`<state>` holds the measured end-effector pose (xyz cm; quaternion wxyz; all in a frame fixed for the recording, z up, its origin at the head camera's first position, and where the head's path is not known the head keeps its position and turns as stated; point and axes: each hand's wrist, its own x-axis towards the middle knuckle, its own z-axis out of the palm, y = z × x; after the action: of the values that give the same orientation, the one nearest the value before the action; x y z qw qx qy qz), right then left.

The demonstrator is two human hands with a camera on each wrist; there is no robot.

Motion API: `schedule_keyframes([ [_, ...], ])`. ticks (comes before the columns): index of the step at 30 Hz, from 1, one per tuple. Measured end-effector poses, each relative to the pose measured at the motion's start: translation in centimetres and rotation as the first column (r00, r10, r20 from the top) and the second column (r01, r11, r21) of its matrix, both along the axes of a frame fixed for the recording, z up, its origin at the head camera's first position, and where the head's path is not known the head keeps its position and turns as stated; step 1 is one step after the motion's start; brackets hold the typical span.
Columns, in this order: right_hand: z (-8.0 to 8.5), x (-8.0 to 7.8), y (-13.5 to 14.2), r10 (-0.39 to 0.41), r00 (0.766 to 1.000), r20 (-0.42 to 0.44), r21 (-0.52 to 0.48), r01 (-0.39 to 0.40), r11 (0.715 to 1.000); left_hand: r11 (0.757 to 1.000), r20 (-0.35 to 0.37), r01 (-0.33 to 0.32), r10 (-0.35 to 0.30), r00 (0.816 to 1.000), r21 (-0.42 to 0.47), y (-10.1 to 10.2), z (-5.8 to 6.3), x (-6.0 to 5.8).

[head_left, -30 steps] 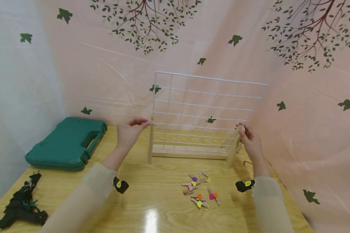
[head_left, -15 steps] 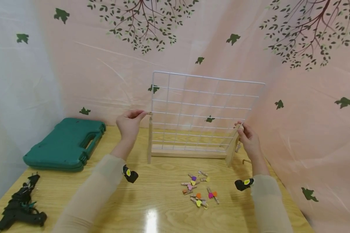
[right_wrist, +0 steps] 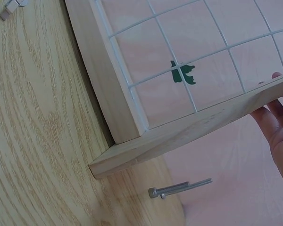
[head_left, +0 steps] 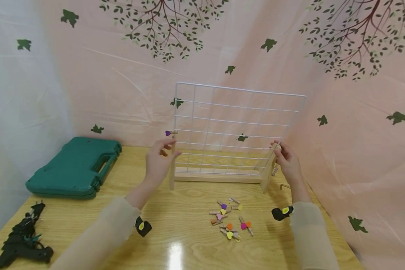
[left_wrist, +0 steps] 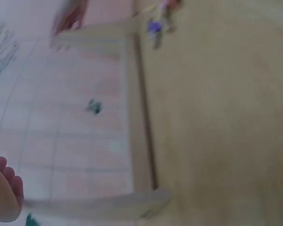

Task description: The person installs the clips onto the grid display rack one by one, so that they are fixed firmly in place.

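Observation:
A white wire grid (head_left: 234, 120) stands upright in a wooden stand (head_left: 219, 178) with a side board at each end. A small clothespin with a purple heart (head_left: 168, 133) juts out from the grid's left edge, just above the left side board. Below it is my left hand (head_left: 158, 159), fingers loosely bent and apart around the board's height, holding nothing. My right hand (head_left: 288, 159) grips the top of the right side board (head_left: 269, 170) where the grid's edge meets it. In the right wrist view, fingers (right_wrist: 273, 120) curl around that board (right_wrist: 193, 125).
Several heart clothespins (head_left: 229, 235) lie on the table in front of the stand. A green case (head_left: 72, 167) sits at the back left, a black glue gun (head_left: 23, 240) at the front left. A bent metal rod (head_left: 285, 186) lies right of the stand.
My left hand raised the purple-heart clothespin from the board's top to the grid's left edge, let go of it there, and dropped lower. The right hand has kept its grip.

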<state>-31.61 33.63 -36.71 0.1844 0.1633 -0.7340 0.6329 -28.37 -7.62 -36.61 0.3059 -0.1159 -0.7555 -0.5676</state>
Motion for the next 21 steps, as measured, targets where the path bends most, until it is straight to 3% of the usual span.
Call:
schedule_keyframes([
  [3, 0.0, 0.0, -0.1, 0.001, 1.000, 0.008, -0.001, -0.001, 1.000, 0.973, 0.079, 0.168, -0.157, 0.985, -0.159, 1.9, -2.5, 1.5],
  [6, 0.0, 0.0, -0.1, -0.002, 1.000, 0.015, 0.009, 0.002, 1.000, 0.897, 0.195, 0.322, -0.273, 0.942, -0.301, 3.8, -5.2, 2.2],
  [8, 0.0, 0.0, -0.1, 0.000, 1.000, 0.019, 0.012, 0.000, 1.000, 0.828, 0.274, 0.427, -0.343, 0.898, -0.363, 5.0, -6.7, 2.4],
  [11, 0.2, 0.1, -0.1, -0.004, 1.000, 0.026, 0.012, 0.004, 1.000, 0.691, 0.377, 0.563, -0.424, 0.824, -0.454, 6.5, -8.2, 2.4],
  [15, 0.3, 0.1, -0.1, -0.001, 1.000, 0.029, -0.001, 0.001, 1.000, 0.489, 0.471, 0.689, -0.505, 0.723, -0.534, 8.1, -9.0, 2.1],
  [18, 0.3, 0.2, -0.1, 0.003, 1.000, 0.026, -0.004, -0.003, 1.000, 0.404, 0.533, 0.753, -0.536, 0.655, -0.519, 8.9, -9.3, 1.9],
  [21, 0.3, 0.3, -0.1, 0.016, 1.000, 0.027, -0.006, -0.016, 1.000, 0.348, 0.561, 0.779, -0.548, 0.620, -0.521, 9.5, -9.5, 1.8],
])
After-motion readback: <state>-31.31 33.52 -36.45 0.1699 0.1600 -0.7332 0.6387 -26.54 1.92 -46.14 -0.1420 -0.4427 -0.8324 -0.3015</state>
